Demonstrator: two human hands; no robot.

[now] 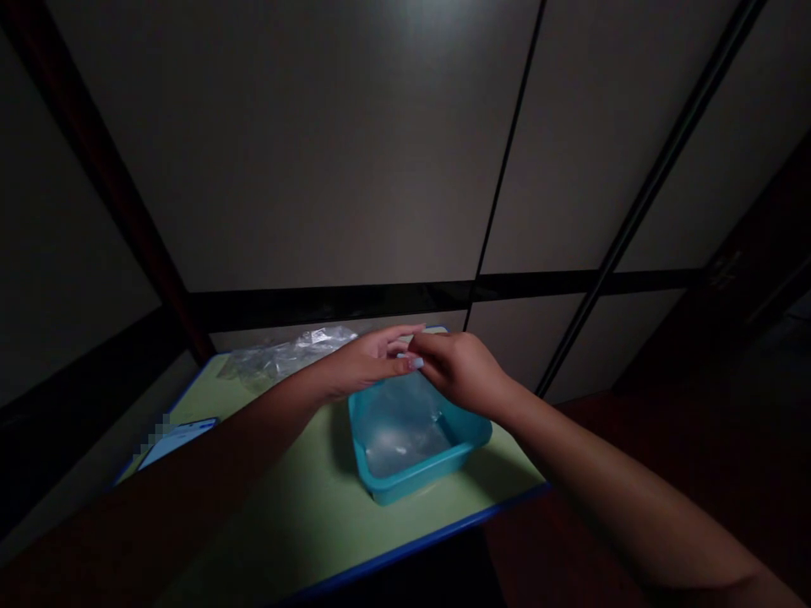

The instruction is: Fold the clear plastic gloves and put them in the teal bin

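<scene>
Over the far part of a turquoise basket (pixel 409 485), my two hands meet at the fingertips. My left hand (pixel 371 361) comes from the left, its index finger stretched out and its thumb and other fingers bent in towards the right fingertips. Closed with the knuckles up, my right hand (pixel 465 367) hides most of its own fingertips. Whatever lies between the fingers is too small and dark to make out. Translucent plastic (pixel 402 435) lies inside the basket, below the hands.
The basket stands on a light green table (pixel 304 515) with a blue edge. Crumpled clear plastic (pixel 279 359) lies at the back left, and a phone (pixel 181 439) near the left edge. Behind the table rise pale cabinet panels (pixel 329 152) with dark trim.
</scene>
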